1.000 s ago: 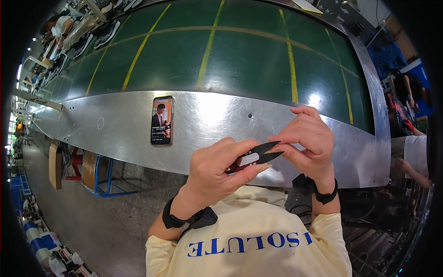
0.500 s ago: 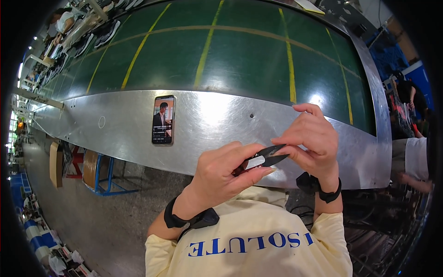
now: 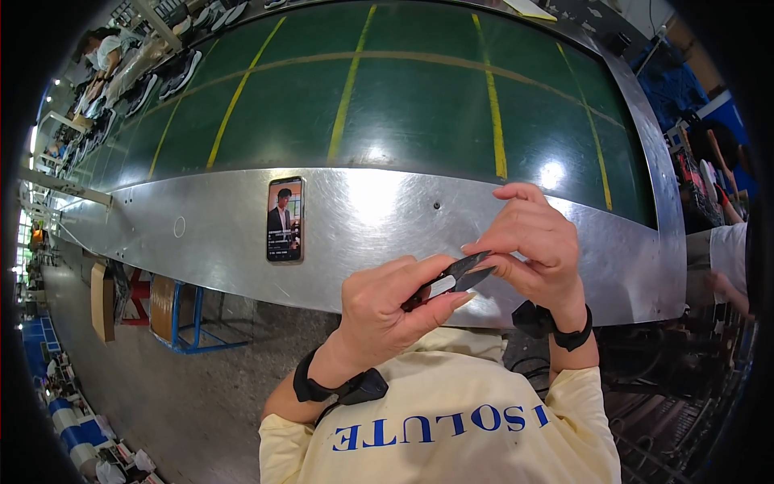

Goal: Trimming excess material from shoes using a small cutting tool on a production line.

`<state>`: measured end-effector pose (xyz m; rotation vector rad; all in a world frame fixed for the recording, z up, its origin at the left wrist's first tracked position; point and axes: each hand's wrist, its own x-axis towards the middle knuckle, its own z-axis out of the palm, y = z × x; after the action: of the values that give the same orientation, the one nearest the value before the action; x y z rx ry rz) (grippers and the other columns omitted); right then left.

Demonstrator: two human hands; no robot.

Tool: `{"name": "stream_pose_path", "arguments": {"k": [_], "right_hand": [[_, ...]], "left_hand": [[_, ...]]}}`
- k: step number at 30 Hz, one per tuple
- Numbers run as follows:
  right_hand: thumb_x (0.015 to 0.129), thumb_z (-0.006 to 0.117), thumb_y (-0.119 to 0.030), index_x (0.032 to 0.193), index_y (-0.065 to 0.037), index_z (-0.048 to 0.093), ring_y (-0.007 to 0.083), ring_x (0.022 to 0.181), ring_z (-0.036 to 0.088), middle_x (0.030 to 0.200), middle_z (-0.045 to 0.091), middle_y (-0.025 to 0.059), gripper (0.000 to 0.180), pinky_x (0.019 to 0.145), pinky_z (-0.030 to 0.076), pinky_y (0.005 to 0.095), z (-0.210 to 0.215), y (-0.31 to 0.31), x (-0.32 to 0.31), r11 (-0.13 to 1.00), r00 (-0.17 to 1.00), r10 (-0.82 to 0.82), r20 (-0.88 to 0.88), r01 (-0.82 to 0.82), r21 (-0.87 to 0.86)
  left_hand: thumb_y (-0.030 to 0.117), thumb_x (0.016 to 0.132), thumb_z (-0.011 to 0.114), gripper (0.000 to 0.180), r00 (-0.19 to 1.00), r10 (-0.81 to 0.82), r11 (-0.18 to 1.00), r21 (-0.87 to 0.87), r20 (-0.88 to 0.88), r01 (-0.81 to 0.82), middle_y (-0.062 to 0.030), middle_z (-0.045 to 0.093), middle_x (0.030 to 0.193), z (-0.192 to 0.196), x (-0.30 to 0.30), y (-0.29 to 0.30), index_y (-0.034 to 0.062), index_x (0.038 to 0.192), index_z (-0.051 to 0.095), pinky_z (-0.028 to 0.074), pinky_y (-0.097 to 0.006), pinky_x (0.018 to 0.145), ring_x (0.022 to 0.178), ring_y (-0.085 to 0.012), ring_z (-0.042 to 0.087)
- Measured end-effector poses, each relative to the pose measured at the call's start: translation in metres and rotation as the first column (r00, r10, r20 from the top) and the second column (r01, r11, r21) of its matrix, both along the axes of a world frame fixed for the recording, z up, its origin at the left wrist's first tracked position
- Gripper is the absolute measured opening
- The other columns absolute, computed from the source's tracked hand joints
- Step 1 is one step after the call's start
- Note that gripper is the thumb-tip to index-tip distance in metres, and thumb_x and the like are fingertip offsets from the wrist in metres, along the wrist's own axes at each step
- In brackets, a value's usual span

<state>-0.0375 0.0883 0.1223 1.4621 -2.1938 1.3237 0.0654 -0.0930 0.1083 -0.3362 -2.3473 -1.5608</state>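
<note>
A pair of black thread snips (image 3: 463,273) with a pale patch on the side is held over the near edge of the metal table. My left hand (image 3: 379,306) is closed around the body, thumb below and fingers above, and hides its rear end. The two blades stand slightly apart and point right. At their tips is my right hand (image 3: 538,248), its thumb and forefinger closed on the upper blade's end, the other fingers loosely curled. Whether a thread is also pinched there is too small to tell. Both wrists wear black straps.
A phone (image 3: 285,219) with a lit screen lies on the metal table edge (image 3: 226,242), left of my hands. Beyond runs a green conveyor belt (image 3: 419,105) with yellow lines. Shoes (image 3: 179,74) line the far left. A blue-framed stool (image 3: 187,315) stands lower left; another person (image 3: 730,266) is at right.
My view has shifted slightly, so the table and phone sit a little lower. My hands keep nearly the same hold on the snips, whose blades have tilted slightly upward.
</note>
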Motion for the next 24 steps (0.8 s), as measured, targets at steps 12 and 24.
{"name": "stream_pose_path", "arguments": {"k": [12,24], "right_hand": [[0.067,0.076,-0.013,0.079,-0.011,0.07,0.0151,0.057,0.054,0.065,0.063,-0.0011,0.014,0.081,0.045,0.0368,-0.0039,0.0031,-0.0025,0.998,0.991,0.068,0.116,-0.065,-0.025],[0.069,0.075,-0.016,0.08,-0.011,0.071,0.0149,0.056,0.053,0.064,0.063,-0.0008,0.013,0.082,0.044,0.0368,-0.0045,0.0,-0.0009,0.994,0.978,0.109,0.18,-0.102,-0.05]], "left_hand": [[0.014,0.075,0.074,0.026,0.997,-0.049,0.985,0.171,0.063,0.037,-0.0025,0.058,0.066,-0.0019,-0.0021,0.0032,0.0035,0.097,0.066,0.039,-0.021,0.047,0.052,-0.0069,0.049],[0.013,0.074,0.075,0.027,0.995,-0.054,0.975,0.219,0.082,0.035,-0.0013,0.059,0.066,-0.0025,-0.0016,0.0032,0.0035,0.098,0.067,0.038,-0.02,0.047,0.052,-0.005,0.048]]}}
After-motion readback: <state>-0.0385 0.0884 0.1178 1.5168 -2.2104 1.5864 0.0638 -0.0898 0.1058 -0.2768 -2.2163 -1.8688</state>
